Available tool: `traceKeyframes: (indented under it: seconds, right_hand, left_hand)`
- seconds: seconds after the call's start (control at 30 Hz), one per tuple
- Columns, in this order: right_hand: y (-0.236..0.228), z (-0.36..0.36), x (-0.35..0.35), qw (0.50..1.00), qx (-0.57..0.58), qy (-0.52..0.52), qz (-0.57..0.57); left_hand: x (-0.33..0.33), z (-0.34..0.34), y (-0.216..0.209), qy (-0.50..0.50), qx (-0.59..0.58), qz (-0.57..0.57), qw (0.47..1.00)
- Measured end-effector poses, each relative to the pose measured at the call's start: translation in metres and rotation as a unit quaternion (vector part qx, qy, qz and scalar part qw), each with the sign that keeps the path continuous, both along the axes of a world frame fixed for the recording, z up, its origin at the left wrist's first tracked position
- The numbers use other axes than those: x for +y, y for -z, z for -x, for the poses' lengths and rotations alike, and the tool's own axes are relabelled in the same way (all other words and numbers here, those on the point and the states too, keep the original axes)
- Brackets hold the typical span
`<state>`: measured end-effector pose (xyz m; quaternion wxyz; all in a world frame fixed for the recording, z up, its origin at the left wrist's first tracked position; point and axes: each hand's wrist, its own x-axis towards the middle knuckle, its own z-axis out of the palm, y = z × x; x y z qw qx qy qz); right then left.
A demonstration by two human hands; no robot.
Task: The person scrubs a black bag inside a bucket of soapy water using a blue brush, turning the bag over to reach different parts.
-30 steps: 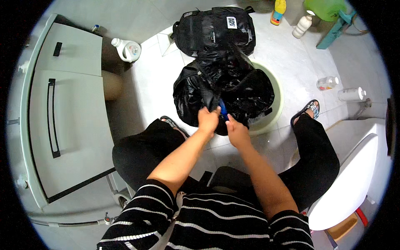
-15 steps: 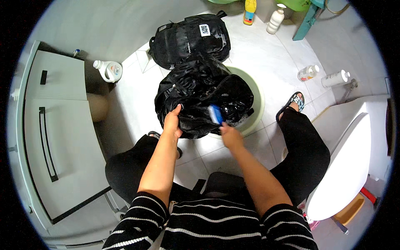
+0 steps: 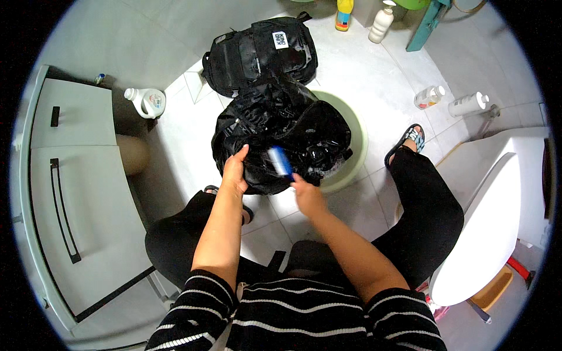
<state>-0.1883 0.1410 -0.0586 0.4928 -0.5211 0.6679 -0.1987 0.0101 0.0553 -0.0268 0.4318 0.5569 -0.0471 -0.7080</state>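
A wet black bag (image 3: 263,114) lies bunched over a pale green basin (image 3: 359,131), covering most of it. My left hand (image 3: 235,172) grips the bag's near left edge, thumb on top and the other fingers hidden beneath the fabric. In my right hand (image 3: 309,197) is a blue scrub brush (image 3: 281,162) with a white side, blurred by motion, over the bag's near part. Whether its bristles touch the fabric I cannot tell. Just beyond the bag, a black backpack (image 3: 234,61) with a white patch lies on the floor.
A white jug (image 3: 146,103) stands by the white cabinet (image 3: 88,199) at left. At the back are a yellow bottle (image 3: 344,14) and a white pump bottle (image 3: 381,23). Two more bottles (image 3: 429,97) (image 3: 468,105) stand at right, near the white toilet (image 3: 480,228).
My right hand has moved left with the brush across the bag. My left hand keeps its grip on the bag's edge. The whole view has shifted slightly.
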Motion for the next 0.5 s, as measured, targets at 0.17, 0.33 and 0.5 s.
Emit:
traceKeyframes:
  seconds: [0.17, 0.33, 0.5]
  right_hand:
    - [0.002, 0.023, -0.006, 0.997, 0.056, 0.042, 0.039]
    - [-0.072, -0.013, 0.025, 0.987, -0.004, -0.007, 0.159]
    - [-0.03, 0.006, 0.034, 0.991, 0.046, 0.061, 0.113]
  left_hand:
    - [0.005, 0.004, -0.027, 0.08, -0.112, 0.023, 0.99]
    - [-0.001, -0.003, -0.018, -0.002, -0.02, -0.041, 0.999]
    - [-0.01, 0.034, -0.046, -0.067, 0.149, 0.004, 0.987]
